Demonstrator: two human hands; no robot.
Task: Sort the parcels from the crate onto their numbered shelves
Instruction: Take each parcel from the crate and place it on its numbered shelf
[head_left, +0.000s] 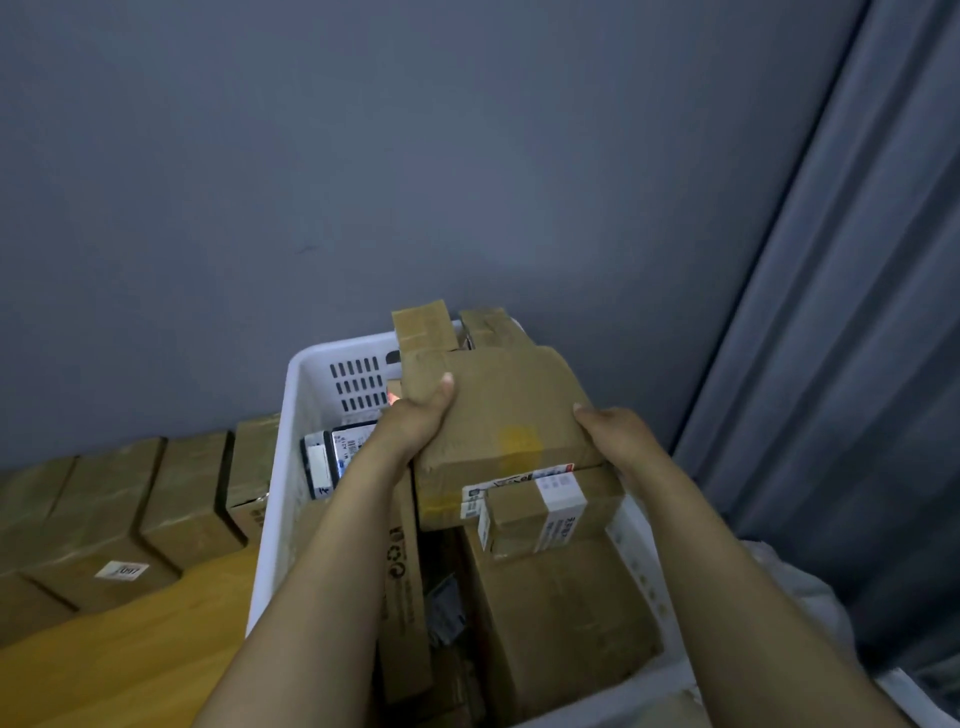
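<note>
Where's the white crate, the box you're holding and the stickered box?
white crate (313, 385): head view, inner back wall.
held box (498, 397): head view, top face.
stickered box (78, 583): head view, top face beside sticker.

crate (306, 374): crammed | above: open | left: stacked boxes (130, 499) | right: curtain (857, 338), possibly close

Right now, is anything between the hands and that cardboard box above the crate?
Nothing visible: the left hand and right hand grip the cardboard box by its sides. Shelves are out of view.
</note>
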